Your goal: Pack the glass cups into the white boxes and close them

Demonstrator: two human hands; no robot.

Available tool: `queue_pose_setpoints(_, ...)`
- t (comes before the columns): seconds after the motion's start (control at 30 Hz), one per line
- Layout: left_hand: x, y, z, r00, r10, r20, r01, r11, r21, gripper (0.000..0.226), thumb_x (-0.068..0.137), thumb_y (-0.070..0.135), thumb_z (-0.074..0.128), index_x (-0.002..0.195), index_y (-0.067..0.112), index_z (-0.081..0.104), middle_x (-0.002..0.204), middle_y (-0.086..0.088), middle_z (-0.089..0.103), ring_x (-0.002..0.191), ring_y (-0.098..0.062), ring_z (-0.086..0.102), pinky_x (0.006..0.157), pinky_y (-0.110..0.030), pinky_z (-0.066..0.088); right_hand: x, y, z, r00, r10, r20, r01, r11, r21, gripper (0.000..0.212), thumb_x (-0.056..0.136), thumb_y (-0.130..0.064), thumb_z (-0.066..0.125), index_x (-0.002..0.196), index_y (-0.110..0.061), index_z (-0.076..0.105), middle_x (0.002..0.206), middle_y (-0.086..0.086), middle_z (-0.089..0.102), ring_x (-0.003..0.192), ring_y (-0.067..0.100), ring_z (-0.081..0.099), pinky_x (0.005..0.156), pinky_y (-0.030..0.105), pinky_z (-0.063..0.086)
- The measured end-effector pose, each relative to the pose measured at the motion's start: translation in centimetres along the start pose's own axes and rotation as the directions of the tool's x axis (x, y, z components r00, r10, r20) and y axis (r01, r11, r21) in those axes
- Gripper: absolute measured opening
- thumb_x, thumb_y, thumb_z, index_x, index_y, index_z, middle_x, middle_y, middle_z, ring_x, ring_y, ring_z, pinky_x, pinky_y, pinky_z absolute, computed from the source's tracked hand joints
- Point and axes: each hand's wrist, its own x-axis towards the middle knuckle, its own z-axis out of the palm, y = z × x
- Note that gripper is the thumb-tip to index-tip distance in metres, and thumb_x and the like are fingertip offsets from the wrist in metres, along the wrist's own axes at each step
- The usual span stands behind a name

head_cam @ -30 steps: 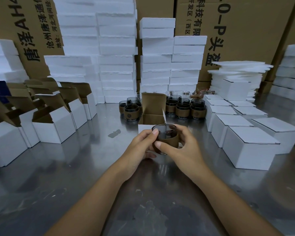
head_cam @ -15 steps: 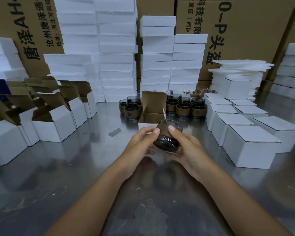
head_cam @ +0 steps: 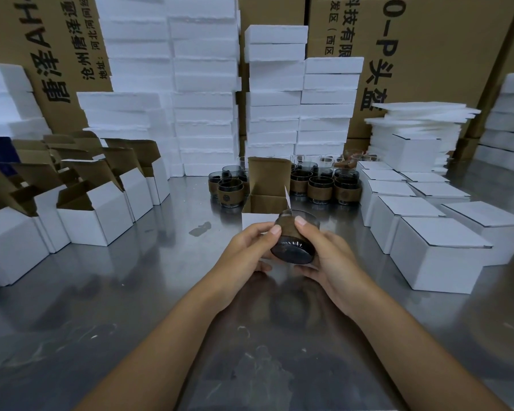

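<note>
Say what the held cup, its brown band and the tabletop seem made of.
Cup: smoky tinted glass, glossy; highlights glint on its dark base.
Band: matte brown, probably a leather or cork-like sleeve; no shine.
Tabletop: likely brushed stainless steel; blurry reflections and smears.

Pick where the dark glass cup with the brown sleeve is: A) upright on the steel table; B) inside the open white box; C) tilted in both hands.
C: left hand and right hand grip the dark glass cup, base toward the camera, before the open white box.
</note>
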Motion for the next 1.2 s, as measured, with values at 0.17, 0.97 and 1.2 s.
queue_pose_setpoints(0.17, 0.1, -0.2, -0.2, 0.999, 0.03, -0.029, -0.031, 0.999, -0.03, 0.025, 0.09, 0.026, 0.056, 0.115, 0.024, 0.061, 0.104, 0.0, 0.071, 0.096, -0.014, 0.067, 0.081, -0.024, 0.053, -0.1, 0.1, 0.1, 0.992, -0.123, -0.002, 0.123, 0.99, 0.064, 0.068, 0.052, -0.042, 0.076, 0.111, -0.013, 0.059, 0.089, -0.001, 0.073, 0.079, 0.011, 0.069, 0.063, 0.025, 0.05)
queue_pose_setpoints(0.97, 0.2, 0.2, -0.4, 0.984, 0.157, -0.079, -0.158, 0.987, -0.011, 0.037, 0.09, 0.008, 0.058, 0.109, 0.039, 0.061, 0.103, 0.023, 0.068, 0.1, 0.004, 0.061, 0.08, -0.013, 0.05, 1.2, 1.5, -0.8, 0.918, -0.396, 0.024, 0.396, 0.918, -0.017, 0.056, 0.065, -0.004, 0.081, 0.112, -0.026, 0.058, 0.104, -0.008, 0.068, 0.093, 0.001, 0.066, 0.074, 0.015, 0.05)
queue_pose_setpoints(1.2, 0.7, -0.1, -0.7, 0.883, 0.243, -0.401, -0.077, 0.919, 0.387, 0.029, 0.096, 0.02, 0.05, 0.117, 0.039, 0.053, 0.101, 0.0, 0.051, 0.089, -0.007, 0.054, 0.07, -0.003, 0.041, 0.8, 1.0, -0.4, 0.904, -0.428, 0.017, 0.428, 0.904, 0.0, 0.055, 0.065, -0.019, 0.081, 0.115, -0.024, 0.058, 0.098, -0.014, 0.071, 0.094, 0.0, 0.066, 0.077, 0.017, 0.051)
